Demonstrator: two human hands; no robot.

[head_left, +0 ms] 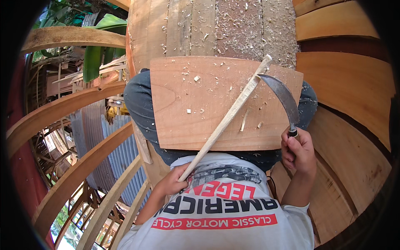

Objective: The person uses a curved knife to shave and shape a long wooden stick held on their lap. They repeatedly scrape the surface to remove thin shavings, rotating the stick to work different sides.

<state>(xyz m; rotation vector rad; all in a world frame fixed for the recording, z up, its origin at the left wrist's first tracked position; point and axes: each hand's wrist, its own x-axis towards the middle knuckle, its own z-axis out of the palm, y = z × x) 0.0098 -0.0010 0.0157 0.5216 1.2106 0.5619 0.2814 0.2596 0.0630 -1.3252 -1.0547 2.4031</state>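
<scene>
My left hand [173,180] is closed around the near end of a pale, peeled wooden stick [227,118], close to my shirt. The stick slants away to the right across a flat wooden board [179,121] that lies over my legs. In my right hand [299,151] is the handle of a sickle [280,93], with its curved grey blade rising from my fist. The blade's tip meets or nearly meets the stick near its far end; I cannot tell if it cuts in. Small wood chips [197,78] and a thin shaving [244,120] lie on the board.
Beyond the board, a plank floor [179,29] is strewn with curled shavings, thickest on the right. A wall of wide wooden boards [346,79] stands close on my right. On my left run wooden rails [79,98], with corrugated metal sheets [125,141] and green leaves [92,62] outside.
</scene>
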